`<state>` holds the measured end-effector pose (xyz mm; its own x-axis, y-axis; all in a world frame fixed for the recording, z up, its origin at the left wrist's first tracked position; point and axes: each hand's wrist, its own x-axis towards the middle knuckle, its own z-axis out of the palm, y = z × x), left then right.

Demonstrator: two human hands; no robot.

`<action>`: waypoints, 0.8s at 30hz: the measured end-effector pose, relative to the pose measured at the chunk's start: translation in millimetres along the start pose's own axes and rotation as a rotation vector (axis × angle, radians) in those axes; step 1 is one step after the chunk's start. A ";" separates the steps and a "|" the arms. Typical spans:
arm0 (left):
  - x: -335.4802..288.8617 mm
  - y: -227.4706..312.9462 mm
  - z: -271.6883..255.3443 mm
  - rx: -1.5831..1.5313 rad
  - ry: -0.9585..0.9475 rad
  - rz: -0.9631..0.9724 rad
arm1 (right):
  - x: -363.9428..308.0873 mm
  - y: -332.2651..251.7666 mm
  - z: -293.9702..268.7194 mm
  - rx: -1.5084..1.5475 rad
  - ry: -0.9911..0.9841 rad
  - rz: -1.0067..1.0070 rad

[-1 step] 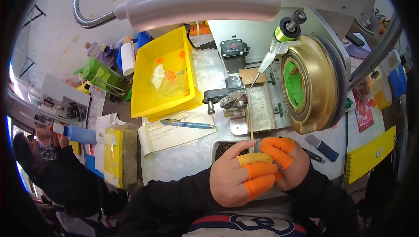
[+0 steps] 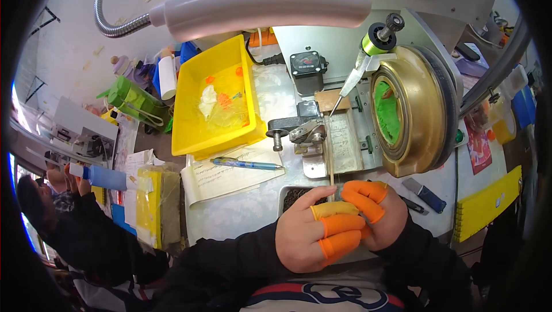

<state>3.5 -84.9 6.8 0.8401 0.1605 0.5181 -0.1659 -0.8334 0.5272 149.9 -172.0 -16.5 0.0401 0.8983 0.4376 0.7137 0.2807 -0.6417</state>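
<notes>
My two hands are together just in front of a small bench machine, with orange and yellow finger cots on several fingers. My left hand (image 2: 313,234) is closed, its thumb tip against a thin tan stick (image 2: 331,169) that runs down from the machine's metal clamp (image 2: 310,134). My right hand (image 2: 382,214) is curled closed and presses against the left fingers. A small greyish piece shows between the hands; the fingers cover most of it, so its kind is unclear. A dark-filled tray (image 2: 290,196) sits partly under my left hand.
A gold wheel (image 2: 414,116) stands right of the clamp. The yellow tray (image 2: 184,122) holds small orange and white scraps. A pen (image 2: 247,164) lies on a notepad (image 2: 201,188). Overhead hangs a lamp (image 2: 264,4). Another person (image 2: 86,220) sits at left.
</notes>
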 end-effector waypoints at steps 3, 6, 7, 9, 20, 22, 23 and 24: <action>-4.9 -5.8 -0.6 -0.044 0.009 0.027 | 3.5 1.0 2.7 -0.038 0.031 -0.039; -9.3 -10.3 -4.8 -0.096 -0.032 0.056 | 10.1 -0.5 6.9 0.176 0.034 0.133; -9.7 -11.7 -6.8 -0.096 -0.028 0.053 | 13.0 -0.1 11.5 0.434 0.074 0.217; -9.9 -14.4 -11.0 -0.165 -0.092 0.079 | 22.7 -9.6 15.0 0.872 0.116 0.395; -14.7 -18.4 -12.0 -0.133 0.058 0.132 | 78.7 -17.4 22.1 1.270 0.311 0.643; -15.1 -18.0 -22.3 -0.148 0.128 0.137 | 81.7 -16.4 23.8 1.307 0.356 0.602; -15.3 -18.5 -27.5 -0.153 0.163 0.138 | 82.8 -16.0 25.0 1.347 0.398 0.561; -14.7 -19.7 -30.3 -0.164 0.197 0.143 | 81.9 -15.3 25.3 1.342 0.402 0.560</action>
<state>-21.3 -54.8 9.2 0.6883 0.1603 0.7075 -0.3706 -0.7607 0.5329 124.6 -94.1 13.2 0.4248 0.9035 -0.0562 -0.5997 0.2343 -0.7652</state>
